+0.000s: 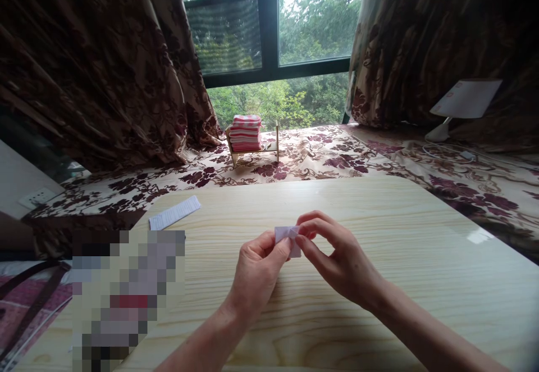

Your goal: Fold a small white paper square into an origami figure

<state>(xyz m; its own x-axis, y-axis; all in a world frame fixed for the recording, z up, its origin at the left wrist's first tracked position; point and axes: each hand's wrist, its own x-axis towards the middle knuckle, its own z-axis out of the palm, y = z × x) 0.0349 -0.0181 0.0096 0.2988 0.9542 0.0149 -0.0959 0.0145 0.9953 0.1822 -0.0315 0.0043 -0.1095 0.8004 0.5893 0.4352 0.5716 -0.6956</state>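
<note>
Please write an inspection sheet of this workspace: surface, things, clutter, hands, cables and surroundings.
Surface: pale wood-grain table, glossy patch at right.
Things: small folded white paper, held above the table.
Clutter: flat printed paper strip at far left; the pixelated area cannot be read.
Hands: left hand has its grip on the small paper; right hand has fingertips at its edge, pinch unclear.
Cables: white cable near the lamp, off the table.
Surroundings: window, floral curtains, small rack with stacked pink-and-white cloths.
</note>
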